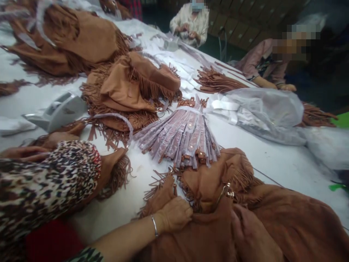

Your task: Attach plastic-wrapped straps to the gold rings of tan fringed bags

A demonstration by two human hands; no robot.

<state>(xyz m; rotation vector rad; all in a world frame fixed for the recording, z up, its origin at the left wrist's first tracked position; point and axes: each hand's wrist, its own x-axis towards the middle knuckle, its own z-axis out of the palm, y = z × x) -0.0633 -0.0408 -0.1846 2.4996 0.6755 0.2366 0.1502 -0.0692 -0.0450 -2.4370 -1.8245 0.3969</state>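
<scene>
My left hand (pixel 176 214), with a silver bracelet at its wrist, is closed on the upper edge of a brown fringed bag (pixel 201 233). On the bag's right side my right hand (pixel 252 233) grips the same edge near a metal ring and clasp (pixel 227 190). The bag's lower part runs out of view at the bottom. Just behind it lies another brown fringed bag (pixel 215 178). A fanned bundle of plastic-wrapped straps (pixel 185 134), bound with a white band, rests on the table beyond.
Brown bags (pixel 117 83) are heaped at the back left, near a grey-white device (pixel 58 109). A co-worker's leopard-print sleeve (pixel 54 178) reaches in from the left. Clear plastic bags (pixel 267 109) lie on the white table (pixel 261 153) at right. Two people sit across it.
</scene>
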